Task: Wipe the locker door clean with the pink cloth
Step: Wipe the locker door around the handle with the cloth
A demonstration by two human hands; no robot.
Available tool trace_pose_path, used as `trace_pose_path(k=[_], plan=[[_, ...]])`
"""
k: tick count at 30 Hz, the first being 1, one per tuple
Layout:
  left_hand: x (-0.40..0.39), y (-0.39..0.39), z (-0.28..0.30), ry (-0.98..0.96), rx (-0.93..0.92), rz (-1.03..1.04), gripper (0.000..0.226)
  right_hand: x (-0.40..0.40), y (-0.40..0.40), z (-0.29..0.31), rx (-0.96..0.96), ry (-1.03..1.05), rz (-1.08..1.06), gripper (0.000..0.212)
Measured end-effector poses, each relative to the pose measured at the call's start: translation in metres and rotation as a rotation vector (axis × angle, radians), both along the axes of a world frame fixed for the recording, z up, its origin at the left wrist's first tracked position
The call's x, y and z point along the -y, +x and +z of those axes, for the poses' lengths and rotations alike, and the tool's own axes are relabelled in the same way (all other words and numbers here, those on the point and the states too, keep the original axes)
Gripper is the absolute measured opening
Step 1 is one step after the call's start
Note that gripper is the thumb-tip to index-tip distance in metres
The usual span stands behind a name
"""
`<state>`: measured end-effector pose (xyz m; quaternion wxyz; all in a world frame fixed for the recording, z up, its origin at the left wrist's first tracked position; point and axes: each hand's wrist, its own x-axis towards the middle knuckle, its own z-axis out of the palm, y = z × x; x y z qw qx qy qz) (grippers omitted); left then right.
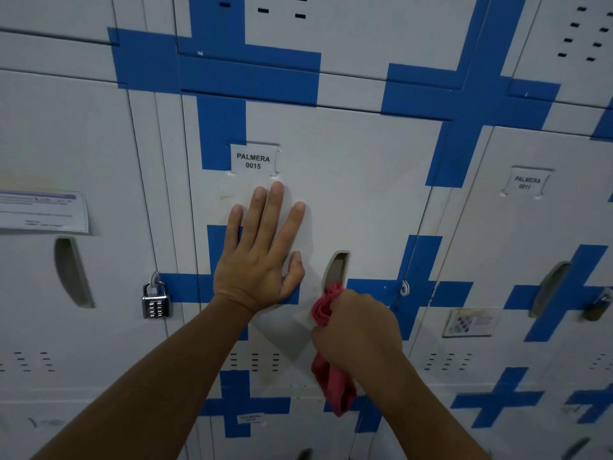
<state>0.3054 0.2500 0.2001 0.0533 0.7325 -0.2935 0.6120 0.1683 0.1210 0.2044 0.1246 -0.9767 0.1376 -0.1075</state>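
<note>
The left hand (257, 257) lay flat against the white locker door (348, 194), fingers spread and pointing up, just below the label (253, 162) that read PALMERA 0015. Its thumb reached toward the recessed handle (336, 268) in the door. The right hand (360, 330) was closed in a fist around the pink cloth (326, 327), pressing a bunched fold of it against the door at the lower end of the handle, while the loose end of the cloth hung down below the fist. Blue tape (219, 131) ran in crosses over the doors. A combination padlock (155, 302) hung on the door to the left, near the left wrist, and a paper notice (43, 212) was stuck higher on that same door.
</note>
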Motion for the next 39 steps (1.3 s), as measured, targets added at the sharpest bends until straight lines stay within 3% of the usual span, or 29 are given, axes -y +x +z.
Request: trace_pose_path(k=[3, 8, 11, 22, 26, 29, 35, 39], plan=[[0.0, 0.001, -0.002, -0.004, 0.004, 0.004, 0.074, 0.006, -0.019, -0.008, 0.072, -0.003, 0.014, 0.008], [-0.001, 0.0, -0.001, -0.003, -0.001, 0.01, 0.073, 0.006, -0.036, -0.016, 0.351, -0.026, 0.047, 0.006], [0.0, 0.0, -0.001, -0.002, -0.012, 0.003, 0.074, 0.004, -0.021, -0.007, 0.5, -0.073, 0.09, 0.015], [-0.001, -0.001, 0.0, 0.006, -0.024, -0.002, 0.074, -0.002, -0.007, -0.013, 0.116, -0.096, 0.053, 0.01], [-0.001, -0.002, 0.0, 0.01, -0.015, 0.005, 0.074, 0.0, -0.007, -0.003, -0.05, -0.066, 0.024, 0.019], [-0.001, -0.001, 0.0, 0.01, -0.014, -0.001, 0.074, -0.001, -0.007, 0.004, -0.013, -0.079, 0.033, 0.01], [-0.001, 0.0, -0.001, 0.007, -0.009, -0.003, 0.074, -0.011, -0.003, 0.011, 0.011, -0.169, 0.049, 0.015], [-0.001, 0.0, -0.001, 0.006, -0.005, 0.004, 0.074, -0.01, -0.001, 0.017, 0.025, -0.122, 0.016, 0.019]])
